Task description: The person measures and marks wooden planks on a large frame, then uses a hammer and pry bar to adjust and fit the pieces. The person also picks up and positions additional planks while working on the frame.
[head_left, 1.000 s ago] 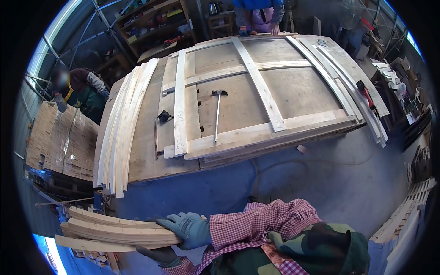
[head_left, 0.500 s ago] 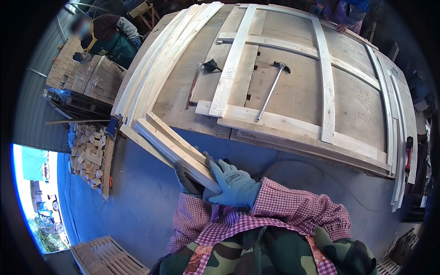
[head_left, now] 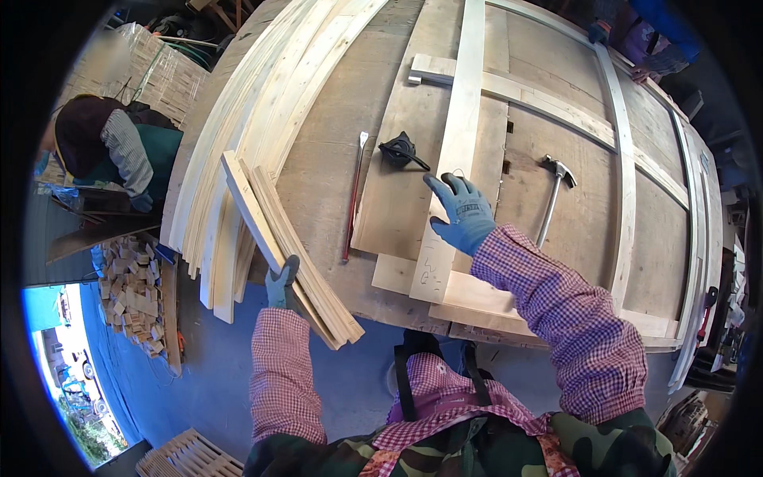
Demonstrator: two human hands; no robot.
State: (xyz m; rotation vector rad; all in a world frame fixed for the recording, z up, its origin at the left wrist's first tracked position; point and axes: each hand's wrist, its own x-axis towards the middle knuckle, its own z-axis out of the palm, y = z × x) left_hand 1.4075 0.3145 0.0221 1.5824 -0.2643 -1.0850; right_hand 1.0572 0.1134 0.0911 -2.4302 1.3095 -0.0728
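Note:
My left hand (head_left: pixel 282 280), in a blue-grey glove, grips a small bundle of wooden slats (head_left: pixel 290 246) with the thumb on top. Their far end lies over longer boards, while the near end juts past the table edge. Over a light upright plank (head_left: pixel 457 119) of a wooden frame, my gloved right hand (head_left: pixel 463 213) is open with its fingers spread. Whether it touches the plank I cannot tell. Just left of that plank lies a small black tool (head_left: pixel 399 149), and beside it a thin red bar (head_left: pixel 354 199) with a pale flat end.
A claw hammer (head_left: pixel 550 203) rests inside the frame. Long boards (head_left: pixel 262 103) are stacked along the table's left side. Another person (head_left: pixel 119 147) bends at the left near a pile of wood offcuts (head_left: pixel 131 290). A second person's hands (head_left: pixel 598 33) are at the far right edge.
My right hand has let go of the slats and moved right, over the plank. My left hand has carried the slats forward and left, against the table. The person at left has bent lower.

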